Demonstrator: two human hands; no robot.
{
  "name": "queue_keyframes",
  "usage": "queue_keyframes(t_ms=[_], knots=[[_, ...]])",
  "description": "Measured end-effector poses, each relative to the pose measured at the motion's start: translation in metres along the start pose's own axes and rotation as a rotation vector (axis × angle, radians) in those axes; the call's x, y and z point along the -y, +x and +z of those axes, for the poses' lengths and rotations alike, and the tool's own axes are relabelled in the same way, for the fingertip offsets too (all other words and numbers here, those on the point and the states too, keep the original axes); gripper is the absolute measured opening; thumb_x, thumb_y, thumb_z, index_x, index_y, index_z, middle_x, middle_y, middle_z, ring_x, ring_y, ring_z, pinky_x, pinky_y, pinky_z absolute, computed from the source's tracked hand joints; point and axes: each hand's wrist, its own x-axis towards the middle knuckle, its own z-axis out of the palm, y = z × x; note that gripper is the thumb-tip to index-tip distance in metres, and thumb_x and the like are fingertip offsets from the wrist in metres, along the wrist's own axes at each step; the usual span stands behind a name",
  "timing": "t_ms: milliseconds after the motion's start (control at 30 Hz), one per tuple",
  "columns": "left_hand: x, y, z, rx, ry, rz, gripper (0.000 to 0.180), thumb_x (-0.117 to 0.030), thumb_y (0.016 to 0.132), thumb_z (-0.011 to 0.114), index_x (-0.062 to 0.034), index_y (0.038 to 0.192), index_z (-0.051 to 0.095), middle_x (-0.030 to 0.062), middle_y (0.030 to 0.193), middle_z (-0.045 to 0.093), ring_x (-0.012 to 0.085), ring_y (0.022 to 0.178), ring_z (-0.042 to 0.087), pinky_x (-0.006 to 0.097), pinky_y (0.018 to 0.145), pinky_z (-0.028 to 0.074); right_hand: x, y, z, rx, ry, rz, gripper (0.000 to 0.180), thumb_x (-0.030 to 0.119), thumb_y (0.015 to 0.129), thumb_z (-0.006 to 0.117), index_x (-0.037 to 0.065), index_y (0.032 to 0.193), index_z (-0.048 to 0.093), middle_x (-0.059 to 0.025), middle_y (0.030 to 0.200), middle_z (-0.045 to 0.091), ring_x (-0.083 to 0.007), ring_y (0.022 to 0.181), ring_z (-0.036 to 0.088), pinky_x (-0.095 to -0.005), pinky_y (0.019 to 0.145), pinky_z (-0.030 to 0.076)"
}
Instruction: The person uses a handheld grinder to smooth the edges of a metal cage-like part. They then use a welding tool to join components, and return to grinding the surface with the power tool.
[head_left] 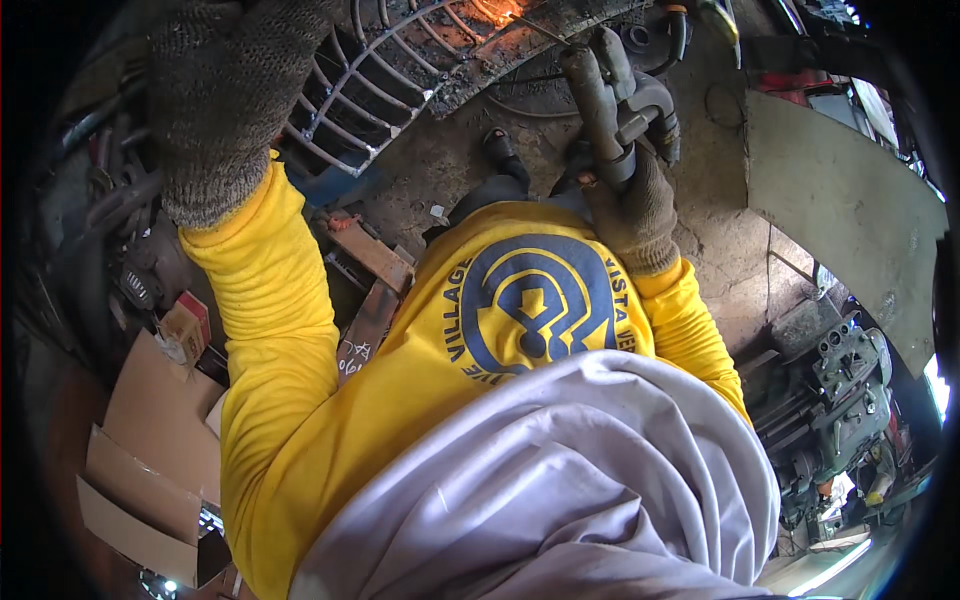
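My right hand point(645, 215), in a dark knit glove, is wrapped round the handle of a grey welding electrode holder point(603, 105). A thin welding rod point(541, 30) reaches from its jaws toward a glowing orange patch point(496, 10) at the top edge. That patch lies beside a curved metal grille point(375, 85) of bars welded crosswise. My left hand point(225, 110), gloved alike, is raised close in front at the upper left. Its fingers run out past the upper edge, so whether they hold anything is hidden.
Cardboard boxes point(150, 425) stand at the lower left near a reddish steel beam point(370, 320). A large metal sheet point(835, 200) leans at the right above a greasy engine part point(845, 385). A cable point(680, 45) hangs near the electrode holder. My feet point(500, 145) are on the stained floor.
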Motion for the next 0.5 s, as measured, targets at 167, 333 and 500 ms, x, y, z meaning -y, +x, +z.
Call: queue_keyframes(t_ms=[167, 333, 500], knots=[[0.004, -0.005, 0.006, -0.047, -0.3, -0.177, 0.034, -0.024, 0.103, 0.07, 0.0039, 0.121, 0.063, 0.0117, 0.108, 0.071, 0.0152, 0.092, 0.07, 0.023, 0.077, 0.055, 0.002, 0.0, -0.003, 0.06, -0.039, 0.026, 0.061, 0.029, 0.082, 0.085, 0.002, 0.132, 0.061, -0.0228, 0.107, 0.075, -0.0409, 0.103, 0.074, -0.0447, 0.086, 0.058], [0.009, -0.005, 0.002, -0.021, -0.228, -0.119, 0.034, -0.022, 0.103, 0.068, 0.0044, 0.123, 0.061, 0.0133, 0.112, 0.071, 0.0168, 0.092, 0.072, 0.024, 0.078, 0.057, 0.002, 0.001, -0.001, -0.003, 0.006, 0.007, 0.058, 0.031, 0.081, 0.086, 0.004, 0.128, 0.065, -0.0199, 0.102, 0.074, -0.0395, 0.098, 0.073, -0.0448, 0.084, 0.058], [-0.003, 0.0, 0.0, -0.014, -0.29, -0.157, 0.034, -0.021, 0.103, 0.068, 0.0047, 0.124, 0.061, 0.0132, 0.112, 0.072, 0.0166, 0.092, 0.072, 0.024, 0.077, 0.057, -0.027, -0.006, 0.007, 0.052, 0.108, -0.216, 0.023, 0.021, 0.088, 0.076, 0.006, 0.105, 0.069, -0.0143, 0.099, 0.07, -0.0345, 0.093, 0.068, -0.0427, 0.084, 0.055]])
